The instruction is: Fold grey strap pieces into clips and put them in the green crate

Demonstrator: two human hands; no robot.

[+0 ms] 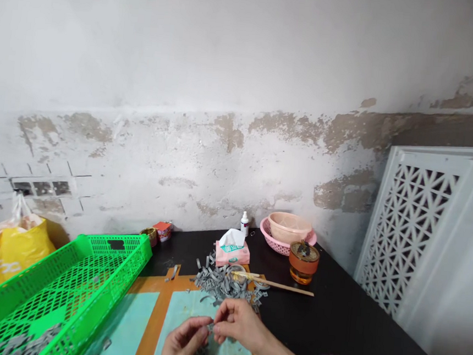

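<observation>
My left hand [186,343] and my right hand [242,326] meet above the near part of the table. Both are closed, thumb and fingers pinched on a small grey piece [210,326], mostly covered by the fingertips. Just beyond them lies a loose heap of grey strips [221,282] on the table. A pale wooden stick [288,287] with a yellowish end rests across the heap's right side. More dark grey bits sit beneath my hands, partly hidden. Light green sheets [181,311] bordered with brown tape [157,311] cover the table there.
A green plastic crate [100,292] at left holds grey pieces [29,341]. Behind the heap stand a tissue pack [233,253] and a white bottle [244,223]. Pink baskets [289,226] and a lidded amber jar [303,263] are at right. A yellow bag [18,249] hangs at left.
</observation>
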